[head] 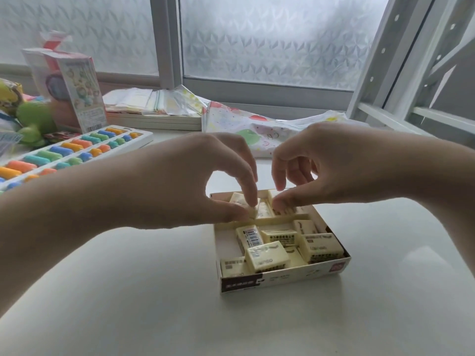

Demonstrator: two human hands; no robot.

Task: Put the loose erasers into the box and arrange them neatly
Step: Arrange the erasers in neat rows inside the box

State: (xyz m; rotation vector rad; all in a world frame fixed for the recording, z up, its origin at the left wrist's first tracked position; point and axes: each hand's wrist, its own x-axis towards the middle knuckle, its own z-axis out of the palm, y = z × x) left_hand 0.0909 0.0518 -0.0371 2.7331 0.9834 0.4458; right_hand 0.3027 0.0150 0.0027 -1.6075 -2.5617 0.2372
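An open cardboard box point(282, 280) with a divider across it sits on the white table. Its near compartment holds several cream wrapped erasers point(267, 256) lying at odd angles, some stacked. In the far compartment stand more erasers point(264, 210). My left hand point(195, 181) reaches in from the left, thumb and forefinger pinching an eraser point(253, 210) in the far compartment. My right hand point(323, 165) comes from the right, its thumb and curled fingers on erasers at the far compartment's right side; its fingertips hide what they touch.
A white tray of coloured crayons point(69, 152) lies at the left, with a green toy point(33, 122) and a printed carton point(77, 91) behind it. A patterned bag point(257, 129) and stacked papers point(154, 106) lie by the window. A metal rack point(411, 73) stands at right.
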